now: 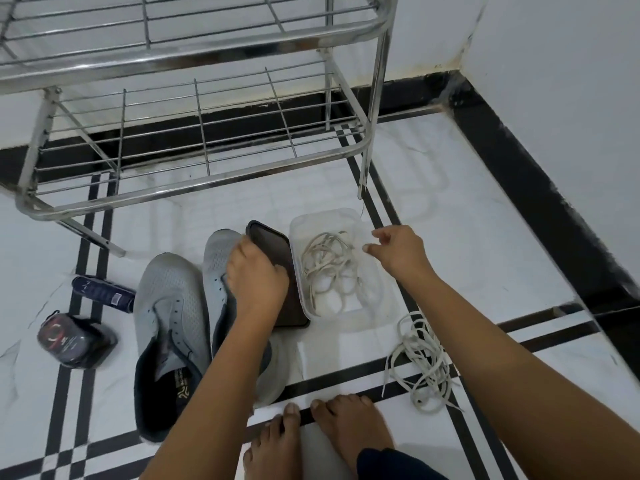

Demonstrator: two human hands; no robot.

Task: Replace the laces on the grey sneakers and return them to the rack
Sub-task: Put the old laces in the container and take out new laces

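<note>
My L hand point(256, 275) is gripping the dark lid point(277, 261), holding it tilted on edge btwn the grey sneakers point(169, 306) and the clear tub point(381, 317). The sneakers are lying side by side on the floor, unlaced, toes toward the rack point(207, 188), just left of that hand. Inside the tub the laces point(325, 268) are sitting in a loose tangle. My R hand point(398, 251) is hovering over the tub's right rim, fingers relaxed, holding nothing. The tangle is lying just left of & below its fingertips, so R is prob. the one to reach in. Tub's long axis is running away from me. Another lace bundle point(422, 362) is lying further right.
</note>
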